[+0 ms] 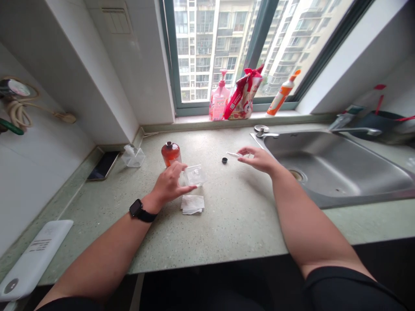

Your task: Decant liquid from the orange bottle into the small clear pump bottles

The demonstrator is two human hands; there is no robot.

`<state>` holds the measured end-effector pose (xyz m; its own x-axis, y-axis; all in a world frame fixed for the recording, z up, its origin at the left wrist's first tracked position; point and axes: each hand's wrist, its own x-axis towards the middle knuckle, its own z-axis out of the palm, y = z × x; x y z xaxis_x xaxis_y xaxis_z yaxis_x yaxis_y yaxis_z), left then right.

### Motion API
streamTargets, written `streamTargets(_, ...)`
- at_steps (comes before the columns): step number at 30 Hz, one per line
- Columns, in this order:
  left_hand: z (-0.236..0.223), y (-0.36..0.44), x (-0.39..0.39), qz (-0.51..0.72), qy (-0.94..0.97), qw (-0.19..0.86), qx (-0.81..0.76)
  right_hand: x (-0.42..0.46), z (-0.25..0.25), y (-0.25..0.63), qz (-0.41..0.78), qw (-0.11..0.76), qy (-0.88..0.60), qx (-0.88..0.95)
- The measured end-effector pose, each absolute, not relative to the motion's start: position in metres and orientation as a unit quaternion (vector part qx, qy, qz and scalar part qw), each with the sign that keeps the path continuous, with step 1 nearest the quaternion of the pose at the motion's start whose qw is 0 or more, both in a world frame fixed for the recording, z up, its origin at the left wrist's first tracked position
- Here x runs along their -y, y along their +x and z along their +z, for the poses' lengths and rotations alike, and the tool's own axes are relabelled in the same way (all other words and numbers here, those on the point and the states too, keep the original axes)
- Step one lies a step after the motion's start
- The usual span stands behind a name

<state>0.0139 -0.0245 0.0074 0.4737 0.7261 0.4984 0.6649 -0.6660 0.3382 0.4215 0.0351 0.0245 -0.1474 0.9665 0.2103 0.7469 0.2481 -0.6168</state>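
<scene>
Clear plastic box [195,175] sits on counter, just right of frame ctr-left, w/ round raised bit on top. L hand [171,183] is right by it, fingers spread & relaxed, tips at box's near edge, not gripping; can't tell if touching. Black smartwatch [136,208] on L wrist. R hand [256,159] is mid-frame, raised above counter, thumb & index pinching thin white stick [233,154], other fingers loose. Small black cap [224,160] lies on counter just left of stick, btwn both hands. Red-orange bottle [170,154] stands upright behind L hand, dark neck showing. Folded white tissue [192,204] lies just below L hand. Smaller clear container [132,157] is further left, near black phone [103,165] lying by wall. Speckled green stone counter [227,224] runs across lower half. White flat device [32,259] at lower left. Steel sink [324,166] at right w/ faucet [355,131] behind it. On window sill, top ctr: pink pump bottle [218,97], red-white bag [243,95], orange-white bottle [282,93]. Coiled cord [16,110] hangs on wall, upper left. High-rise flats [201,47] outside window.
</scene>
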Motion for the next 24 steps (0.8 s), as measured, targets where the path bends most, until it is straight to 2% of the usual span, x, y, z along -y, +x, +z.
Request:
streamTargets(11,0.008,0.012,0.023,0.319,0.855,0.055,-0.404,-0.045,0.003,0.448,0.172,0.216,-0.602,0.749)
streamTargets(24,0.009,0.013,0.023,0.322,0.854,0.061,-0.405,-0.046,-0.002,0.447,0.170,0.203,-0.609,0.747)
